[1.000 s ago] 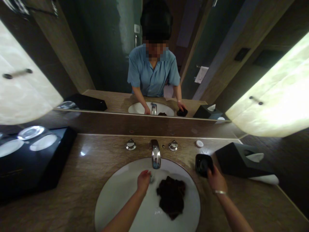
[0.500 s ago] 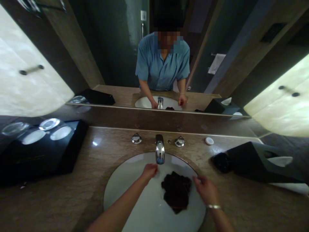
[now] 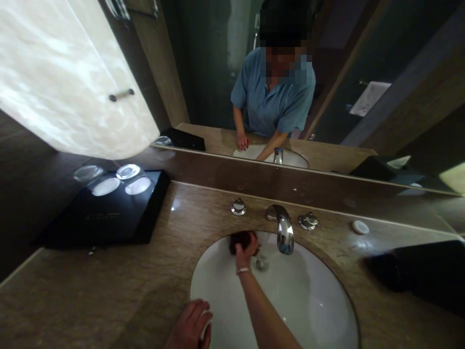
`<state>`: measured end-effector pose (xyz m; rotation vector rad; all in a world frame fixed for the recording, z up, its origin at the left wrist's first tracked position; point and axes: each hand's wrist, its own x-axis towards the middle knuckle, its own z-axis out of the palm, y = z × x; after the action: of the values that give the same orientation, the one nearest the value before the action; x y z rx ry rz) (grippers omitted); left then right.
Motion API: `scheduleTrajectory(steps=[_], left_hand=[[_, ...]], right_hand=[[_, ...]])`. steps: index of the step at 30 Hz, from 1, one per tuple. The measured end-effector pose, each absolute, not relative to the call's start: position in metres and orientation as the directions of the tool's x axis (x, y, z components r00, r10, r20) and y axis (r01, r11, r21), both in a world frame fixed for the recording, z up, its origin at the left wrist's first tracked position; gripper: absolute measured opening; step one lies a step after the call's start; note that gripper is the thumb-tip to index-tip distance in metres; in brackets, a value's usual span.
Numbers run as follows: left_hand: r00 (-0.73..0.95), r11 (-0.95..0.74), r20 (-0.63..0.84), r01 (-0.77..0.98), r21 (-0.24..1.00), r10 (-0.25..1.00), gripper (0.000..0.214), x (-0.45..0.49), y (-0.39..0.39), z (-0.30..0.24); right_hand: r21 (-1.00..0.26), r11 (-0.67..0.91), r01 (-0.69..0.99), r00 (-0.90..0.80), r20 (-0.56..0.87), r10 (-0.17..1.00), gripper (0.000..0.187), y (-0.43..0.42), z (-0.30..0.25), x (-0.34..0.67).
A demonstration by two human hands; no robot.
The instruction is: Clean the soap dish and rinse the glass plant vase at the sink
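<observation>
My right hand [image 3: 245, 254], with a bracelet on the wrist, reaches across the white sink [image 3: 316, 300] to its far left rim. It is closed on a dark crumpled cloth [image 3: 240, 238] and presses it against the rim, left of the chrome faucet [image 3: 285, 231]. My left hand [image 3: 191, 327] lies with its fingers spread on the sink's near left edge and holds nothing. The drain [image 3: 260, 263] shows in the basin just right of my right hand.
Two chrome knobs [image 3: 238, 207] [image 3: 308, 221] flank the faucet on the brown stone counter [image 3: 109, 291]. A black tray [image 3: 109, 213] with round glass lids sits at the left. A black tissue box [image 3: 425, 274] and a small white disc [image 3: 360, 226] lie at the right. A mirror runs behind.
My right hand left the black dish, picked the dark cloth out of the basin and carried it to the far left rim. My left hand moved from the drain to the near edge. The view swung left.
</observation>
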<state>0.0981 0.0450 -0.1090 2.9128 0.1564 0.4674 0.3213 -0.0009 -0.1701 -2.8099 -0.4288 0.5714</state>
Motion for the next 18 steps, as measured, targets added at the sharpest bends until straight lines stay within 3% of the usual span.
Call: scheduleTrajectory(steps=[3, 5, 7, 9, 11, 15, 18], left_hand=[[0.952, -0.944, 0.229, 0.126, 0.304, 0.201, 0.019, 0.101, 0.041, -0.101], [0.954, -0.926, 0.197, 0.146, 0.349, 0.225, 0.019, 0.101, 0.039, -0.1], [0.952, -0.922, 0.202, 0.147, 0.359, 0.23, 0.017, 0.101, 0.039, -0.103], [0.949, -0.921, 0.211, 0.149, 0.36, 0.236, 0.017, 0.101, 0.039, -0.106], [0.948, -0.911, 0.197, 0.162, 0.378, 0.25, 0.017, 0.101, 0.039, -0.108], [0.953, -0.884, 0.129, 0.196, 0.424, 0.273, 0.02, 0.101, 0.04, -0.105], [0.959, -0.838, -0.028, 0.26, 0.48, 0.282, 0.023, 0.108, 0.039, -0.097]], right_hand=[[-0.651, -0.583, 0.486, 0.547, -0.294, 0.784, 0.069, 0.005, -0.181, 0.249], [-0.731, -0.437, 0.524, 0.357, -0.278, 0.892, 0.069, -0.031, -0.189, 0.229], [-0.619, -0.497, 0.609, 0.306, -0.395, 0.866, 0.075, -0.079, -0.194, 0.24], [-0.37, -0.626, 0.686, 0.412, -0.512, 0.754, 0.08, -0.121, -0.193, 0.276], [-0.238, -0.72, 0.652, 0.561, -0.488, 0.669, 0.073, -0.149, -0.182, 0.324], [-0.156, -0.803, 0.575, 0.739, -0.322, 0.592, 0.068, -0.182, -0.14, 0.384], [-0.029, -0.922, 0.387, 0.849, -0.379, 0.368, 0.065, -0.207, -0.118, 0.367]])
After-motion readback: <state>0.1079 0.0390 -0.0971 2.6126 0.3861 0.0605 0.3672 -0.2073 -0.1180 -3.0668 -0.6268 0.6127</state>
